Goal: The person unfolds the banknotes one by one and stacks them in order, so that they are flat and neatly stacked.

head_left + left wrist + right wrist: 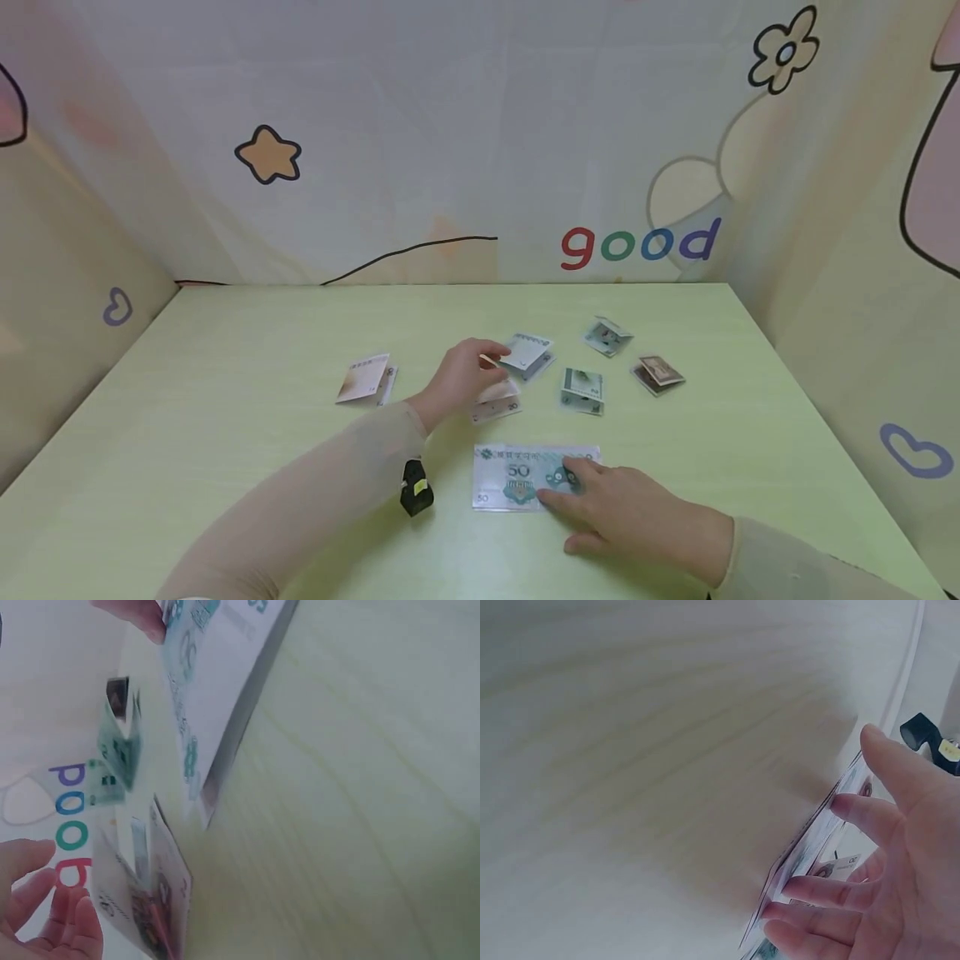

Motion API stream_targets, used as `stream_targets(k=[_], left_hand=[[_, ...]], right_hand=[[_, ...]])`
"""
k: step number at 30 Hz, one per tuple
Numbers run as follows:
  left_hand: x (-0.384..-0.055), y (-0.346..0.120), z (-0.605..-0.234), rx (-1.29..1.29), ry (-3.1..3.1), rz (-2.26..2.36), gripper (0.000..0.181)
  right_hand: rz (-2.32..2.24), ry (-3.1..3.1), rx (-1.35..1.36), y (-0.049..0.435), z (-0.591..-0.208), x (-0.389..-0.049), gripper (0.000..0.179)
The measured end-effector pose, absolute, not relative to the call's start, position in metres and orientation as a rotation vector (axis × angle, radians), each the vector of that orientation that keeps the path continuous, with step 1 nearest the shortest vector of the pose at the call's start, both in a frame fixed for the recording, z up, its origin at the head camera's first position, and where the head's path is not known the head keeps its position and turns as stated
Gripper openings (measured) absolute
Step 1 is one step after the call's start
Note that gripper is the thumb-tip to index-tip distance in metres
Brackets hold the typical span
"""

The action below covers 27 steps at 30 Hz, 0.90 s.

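Right hand [624, 505]: fingers extended, resting on the 50 note [517, 479] beneath them. Left hand [457, 381]: fingers loosely parted, pale folded note [527, 352] just beyond the fingertips; contact uncertain. Risk: a brush from these fingers could shift or flatten the light fold.

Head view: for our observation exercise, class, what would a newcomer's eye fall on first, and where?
Probably the multicoloured word "good", low on the pale backdrop and right of centre. Next, the note marked 50 near the front of the light green table, with the right hand resting fingertips on it. Farther back, the left hand hovers near several folded notes.
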State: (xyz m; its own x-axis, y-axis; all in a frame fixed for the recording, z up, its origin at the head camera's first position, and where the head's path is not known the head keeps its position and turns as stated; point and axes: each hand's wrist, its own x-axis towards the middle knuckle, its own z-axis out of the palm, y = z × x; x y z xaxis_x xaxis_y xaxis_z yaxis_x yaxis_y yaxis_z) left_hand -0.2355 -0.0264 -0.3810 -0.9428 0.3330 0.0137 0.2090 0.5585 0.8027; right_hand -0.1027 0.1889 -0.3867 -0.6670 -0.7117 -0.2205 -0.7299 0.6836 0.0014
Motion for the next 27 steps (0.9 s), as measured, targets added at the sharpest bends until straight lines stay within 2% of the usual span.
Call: stream_targets(k=[13,27], left_hand=[[-0.252,-0.011,-0.397,0.389,2.637,1.336,0.041],[-0.255,-0.001,-0.408,0.396,2.765,1.225,0.048]], right_hand=[[0.121,2.685,-1.145,0.188,-0.386,-0.103,0.055],[0.117,2.694,-1.163,0.188,-0.386,-0.103,0.055]])
